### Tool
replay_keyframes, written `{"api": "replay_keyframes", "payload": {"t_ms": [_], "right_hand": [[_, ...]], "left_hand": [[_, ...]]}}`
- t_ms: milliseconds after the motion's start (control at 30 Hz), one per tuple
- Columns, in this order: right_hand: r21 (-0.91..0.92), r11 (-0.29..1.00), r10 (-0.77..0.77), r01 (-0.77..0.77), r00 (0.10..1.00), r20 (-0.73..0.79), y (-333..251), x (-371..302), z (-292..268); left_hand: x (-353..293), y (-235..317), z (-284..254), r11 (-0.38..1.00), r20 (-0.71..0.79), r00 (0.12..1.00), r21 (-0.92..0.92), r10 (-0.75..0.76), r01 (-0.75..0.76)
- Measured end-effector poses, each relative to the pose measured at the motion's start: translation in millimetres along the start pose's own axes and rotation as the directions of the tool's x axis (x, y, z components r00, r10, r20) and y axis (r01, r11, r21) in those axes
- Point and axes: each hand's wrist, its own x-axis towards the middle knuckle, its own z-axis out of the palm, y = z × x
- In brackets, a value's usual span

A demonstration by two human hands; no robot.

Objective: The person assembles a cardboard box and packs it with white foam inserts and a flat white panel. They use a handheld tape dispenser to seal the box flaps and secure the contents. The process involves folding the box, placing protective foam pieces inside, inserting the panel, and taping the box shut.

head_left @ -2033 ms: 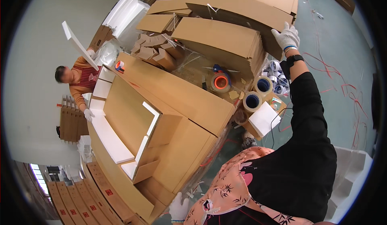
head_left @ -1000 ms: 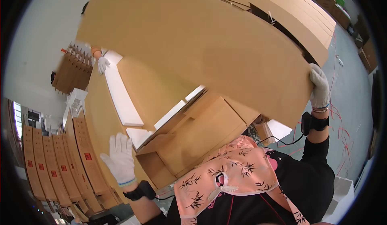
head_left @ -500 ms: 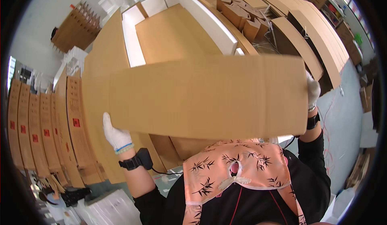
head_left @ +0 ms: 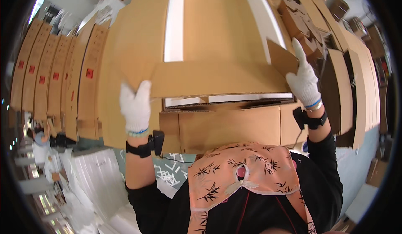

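A brown cardboard sheet (head_left: 217,79) lies tilted across the near end of a big open carton, its two end flaps bent up. My left hand (head_left: 136,108), in a white glove, grips the sheet's left end; the flap there is blurred. At the other end, my gloved right hand (head_left: 305,79) holds the right flap (head_left: 281,58), its index finger stretched along the outside. White foam strips (head_left: 175,24) line the carton's walls around a bare cardboard bottom (head_left: 217,24). Under the sheet's near edge, more white foam (head_left: 251,97) shows in part.
Upright flat cartons (head_left: 90,79) with red labels stand in a row at the left. Folded cardboard pieces (head_left: 295,20) and long cardboard panels (head_left: 341,87) lie to the right. White foam blocks (head_left: 96,175) sit at the lower left, near white scraps (head_left: 167,175) on the floor.
The sheet has gone from a flat, raised position to a tilted one with its ends bent up. Both hands have shifted around its ends. The other person's gloved hand has left the view.
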Motion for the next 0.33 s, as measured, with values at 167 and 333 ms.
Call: {"api": "replay_keyframes", "payload": {"t_ms": [167, 333], "right_hand": [[-0.039, 0.999, 0.023, -0.023, 1.000, -0.003, 69, 18, 23], [-0.243, 0.700, -0.712, 0.672, 0.684, -0.159, 40, 27, 25]], "left_hand": [[19, 35, 24, 0.896, 0.414, 0.795, 0.225, -0.443, 0.382], [13, -11, 9, 0.814, 0.340, 0.833, 0.543, -0.437, 0.205]]}}
